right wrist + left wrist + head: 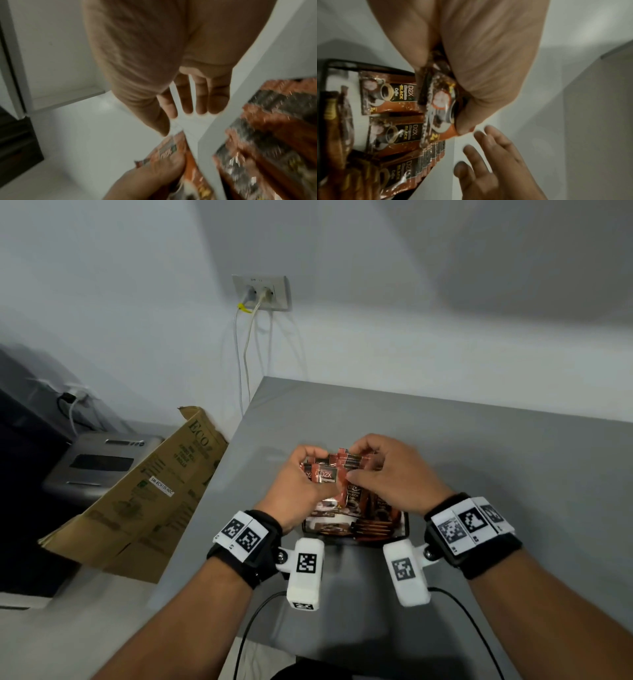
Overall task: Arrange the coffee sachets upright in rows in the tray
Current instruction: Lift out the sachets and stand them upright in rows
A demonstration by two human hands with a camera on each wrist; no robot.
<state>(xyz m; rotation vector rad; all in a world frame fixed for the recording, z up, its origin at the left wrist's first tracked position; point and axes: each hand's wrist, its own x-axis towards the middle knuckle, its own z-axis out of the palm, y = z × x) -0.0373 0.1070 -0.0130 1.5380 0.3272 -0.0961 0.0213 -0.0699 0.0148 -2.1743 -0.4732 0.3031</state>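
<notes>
Grey desk [479,446] carries my tray [406,529] at six o'clock. My left hand [294,491] pinches one sachet [441,115] above the standing rows [390,117]; my right hand [394,477] hovers, fingers loose. Pushed in crooked, I reckon it topples neighbours.

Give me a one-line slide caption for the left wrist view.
Left hand grips a coffee sachet beside the tray of sachets, right hand open nearby.
</notes>
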